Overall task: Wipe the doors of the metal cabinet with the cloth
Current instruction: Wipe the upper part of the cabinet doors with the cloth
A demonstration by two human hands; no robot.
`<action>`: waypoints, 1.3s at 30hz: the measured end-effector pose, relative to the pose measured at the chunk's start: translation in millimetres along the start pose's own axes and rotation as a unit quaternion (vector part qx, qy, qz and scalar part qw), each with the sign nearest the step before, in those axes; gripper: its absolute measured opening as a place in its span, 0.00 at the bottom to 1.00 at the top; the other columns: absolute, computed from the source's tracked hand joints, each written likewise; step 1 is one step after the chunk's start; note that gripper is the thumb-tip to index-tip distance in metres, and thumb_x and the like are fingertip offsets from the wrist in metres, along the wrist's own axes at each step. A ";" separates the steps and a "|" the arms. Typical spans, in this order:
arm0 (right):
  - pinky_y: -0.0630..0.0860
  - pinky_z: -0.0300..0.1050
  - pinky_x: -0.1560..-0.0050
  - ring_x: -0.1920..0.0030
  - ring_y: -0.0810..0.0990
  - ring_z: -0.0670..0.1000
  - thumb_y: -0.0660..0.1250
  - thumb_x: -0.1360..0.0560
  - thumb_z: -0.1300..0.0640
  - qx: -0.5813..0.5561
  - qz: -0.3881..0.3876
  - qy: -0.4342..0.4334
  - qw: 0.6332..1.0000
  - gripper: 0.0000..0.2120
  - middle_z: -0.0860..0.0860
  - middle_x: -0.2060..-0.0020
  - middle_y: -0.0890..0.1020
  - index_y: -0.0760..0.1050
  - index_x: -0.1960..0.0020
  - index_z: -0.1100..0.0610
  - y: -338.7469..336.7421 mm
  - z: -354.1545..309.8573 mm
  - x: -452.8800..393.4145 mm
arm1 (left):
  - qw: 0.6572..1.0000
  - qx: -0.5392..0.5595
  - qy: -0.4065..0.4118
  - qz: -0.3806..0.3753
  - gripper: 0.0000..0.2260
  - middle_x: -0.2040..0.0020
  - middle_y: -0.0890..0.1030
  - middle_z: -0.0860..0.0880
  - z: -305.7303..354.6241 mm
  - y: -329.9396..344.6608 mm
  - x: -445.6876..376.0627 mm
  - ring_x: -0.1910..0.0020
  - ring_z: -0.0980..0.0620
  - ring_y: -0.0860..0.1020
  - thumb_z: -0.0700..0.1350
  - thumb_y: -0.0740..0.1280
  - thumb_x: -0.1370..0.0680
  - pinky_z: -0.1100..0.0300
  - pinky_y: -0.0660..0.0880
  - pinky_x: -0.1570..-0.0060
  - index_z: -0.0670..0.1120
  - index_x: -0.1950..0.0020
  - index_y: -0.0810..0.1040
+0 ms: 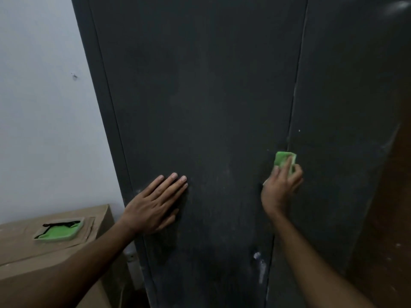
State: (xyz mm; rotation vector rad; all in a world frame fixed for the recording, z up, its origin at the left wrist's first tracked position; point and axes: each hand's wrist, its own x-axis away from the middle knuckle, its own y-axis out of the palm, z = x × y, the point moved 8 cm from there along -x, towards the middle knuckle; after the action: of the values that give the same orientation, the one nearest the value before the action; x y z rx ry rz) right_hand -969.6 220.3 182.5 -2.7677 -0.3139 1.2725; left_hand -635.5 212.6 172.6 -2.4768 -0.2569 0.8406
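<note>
The dark grey metal cabinet fills the view, with a left door (200, 96) and a right door (344, 96) meeting at a vertical seam. My right hand (280, 187) presses a folded green cloth (283, 158) against the cabinet right at that seam, fingers laid over the cloth with the thumb at its side. My left hand (155, 203) lies flat on the left door near its left edge, fingers straight and together. Pale smudges and dusty streaks show low on the left door.
A white wall (44, 107) stands to the left of the cabinet. Below it sits a brown cardboard box (26, 258) with a shallow tray (76, 235) holding a green and black cloth on top. A brown surface shows at the far right.
</note>
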 end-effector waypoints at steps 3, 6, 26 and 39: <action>0.64 0.52 0.36 0.38 0.71 0.67 0.59 0.19 0.56 -0.044 0.030 0.062 0.997 0.23 0.66 0.33 0.69 0.67 0.26 0.63 -0.7 -11.5 -68.3 | 1.000 -0.001 -0.004 0.004 0.31 0.20 0.61 0.41 1.7 -2.8 -1.5 0.21 0.41 0.60 0.58 0.58 0.19 0.46 0.55 0.22 0.41 0.21 0.63; 0.67 0.52 0.36 0.40 0.72 0.66 0.59 0.18 0.56 -0.066 0.028 -0.088 0.994 0.22 0.66 0.35 0.71 0.67 0.27 0.64 -0.7 -61.2 -95.5 | 1.000 -0.002 -0.009 0.015 0.30 0.21 0.64 0.41 2.6 -9.7 -3.7 0.22 0.41 0.63 0.57 0.58 0.20 0.45 0.58 0.24 0.41 0.22 0.66; 0.70 0.55 0.38 0.42 0.73 0.65 0.59 0.19 0.60 -0.096 -0.012 -0.082 0.992 0.20 0.69 0.37 0.72 0.70 0.29 0.68 2.9 65.0 -97.8 | 0.997 0.056 -0.042 0.035 0.30 0.23 0.67 0.40 85.8 -22.3 -126.3 0.22 0.41 0.61 0.55 0.64 0.22 0.45 0.58 0.23 0.40 0.24 0.69; 0.75 0.60 0.43 0.45 0.76 0.69 0.57 0.19 0.57 -0.060 -0.034 -0.041 0.997 0.23 0.69 0.36 0.71 0.67 0.27 0.64 4.4 141.0 -113.1 | 0.998 0.031 -0.051 0.005 0.36 0.17 0.54 0.42 115.9 12.6 -209.5 0.18 0.45 0.52 0.57 0.63 0.20 0.48 0.49 0.20 0.40 0.19 0.57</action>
State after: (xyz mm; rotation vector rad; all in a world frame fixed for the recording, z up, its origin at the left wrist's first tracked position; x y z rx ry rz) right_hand -1147.5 189.5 173.8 -2.7802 -0.5037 1.3959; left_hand -871.9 179.8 195.3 -2.3826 -0.2491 0.9664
